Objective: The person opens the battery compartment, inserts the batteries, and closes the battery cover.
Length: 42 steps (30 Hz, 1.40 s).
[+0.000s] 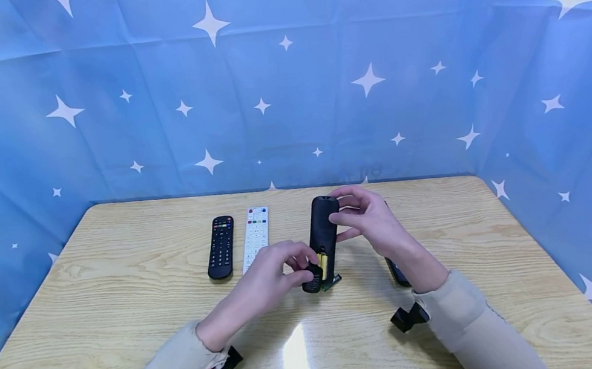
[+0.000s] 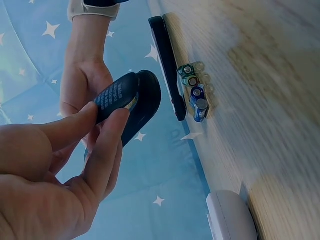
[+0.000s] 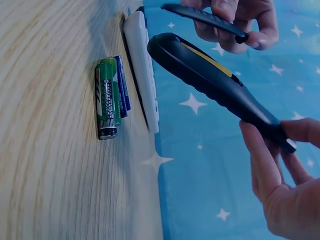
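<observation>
My right hand (image 1: 368, 219) holds a black remote control (image 1: 324, 221) above the table, its back facing me and the battery bay uncovered at the lower end. A yellow battery (image 1: 324, 265) shows in that bay. Pinched between thumb and fingers of my left hand (image 1: 283, 268) is the black battery cover (image 1: 312, 280), just beside the bay. The right wrist view shows the cover (image 3: 202, 19) apart from the remote (image 3: 210, 80). Green batteries (image 3: 106, 100) and blue batteries (image 3: 123, 87) stand or lie grouped on the table below; the remote partly hides them in the head view.
Left of my hands lie a black remote (image 1: 221, 248) and a white remote (image 1: 256, 231), the latter partly behind my left hand. Another dark remote (image 1: 398, 273) lies under my right forearm. A blue star-patterned cloth (image 1: 285, 88) hangs behind the wooden table (image 1: 145, 256).
</observation>
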Tool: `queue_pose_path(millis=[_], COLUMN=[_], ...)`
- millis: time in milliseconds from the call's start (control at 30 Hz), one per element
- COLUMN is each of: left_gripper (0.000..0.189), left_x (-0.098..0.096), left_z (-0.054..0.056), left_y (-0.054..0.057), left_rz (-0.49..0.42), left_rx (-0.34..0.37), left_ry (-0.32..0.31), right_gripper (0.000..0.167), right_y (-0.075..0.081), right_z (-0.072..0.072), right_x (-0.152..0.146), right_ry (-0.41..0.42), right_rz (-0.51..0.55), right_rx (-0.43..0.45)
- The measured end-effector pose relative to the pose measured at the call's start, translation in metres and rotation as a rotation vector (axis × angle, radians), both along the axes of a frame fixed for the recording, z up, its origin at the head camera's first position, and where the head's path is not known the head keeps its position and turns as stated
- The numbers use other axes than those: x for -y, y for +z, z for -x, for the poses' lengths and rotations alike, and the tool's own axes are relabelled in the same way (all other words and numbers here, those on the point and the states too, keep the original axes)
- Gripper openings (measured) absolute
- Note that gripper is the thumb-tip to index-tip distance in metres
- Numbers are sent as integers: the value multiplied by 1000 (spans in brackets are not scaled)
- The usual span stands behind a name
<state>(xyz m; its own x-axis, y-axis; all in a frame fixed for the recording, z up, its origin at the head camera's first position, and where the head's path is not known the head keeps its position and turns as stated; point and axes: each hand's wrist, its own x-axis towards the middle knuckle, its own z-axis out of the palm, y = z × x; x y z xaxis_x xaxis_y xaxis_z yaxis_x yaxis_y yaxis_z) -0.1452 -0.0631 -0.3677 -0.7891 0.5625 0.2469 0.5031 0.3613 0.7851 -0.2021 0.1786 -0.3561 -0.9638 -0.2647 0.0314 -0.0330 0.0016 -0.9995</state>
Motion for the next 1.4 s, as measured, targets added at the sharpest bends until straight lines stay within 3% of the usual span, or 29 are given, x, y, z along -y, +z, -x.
queue_pose_path(millis=[400, 800, 1133, 1400], left_gripper=[21, 22, 24, 23], left_x=[-7, -11, -12, -14], left_z=[1, 0, 0, 0], left_y=[-3, -4, -7, -6], left_rz=[-59, -54, -36, -7], left_rx=[-48, -102, -221, -271], left_ry=[32, 47, 47, 68], right_gripper=[44, 45, 45, 43], right_y=[1, 2, 2, 3], right_z=[-1, 0, 0, 0], right_x=[0, 1, 1, 1], right_ry=[24, 30, 29, 27], right_rz=[13, 7, 10, 10], right_rx=[6, 4, -3, -17])
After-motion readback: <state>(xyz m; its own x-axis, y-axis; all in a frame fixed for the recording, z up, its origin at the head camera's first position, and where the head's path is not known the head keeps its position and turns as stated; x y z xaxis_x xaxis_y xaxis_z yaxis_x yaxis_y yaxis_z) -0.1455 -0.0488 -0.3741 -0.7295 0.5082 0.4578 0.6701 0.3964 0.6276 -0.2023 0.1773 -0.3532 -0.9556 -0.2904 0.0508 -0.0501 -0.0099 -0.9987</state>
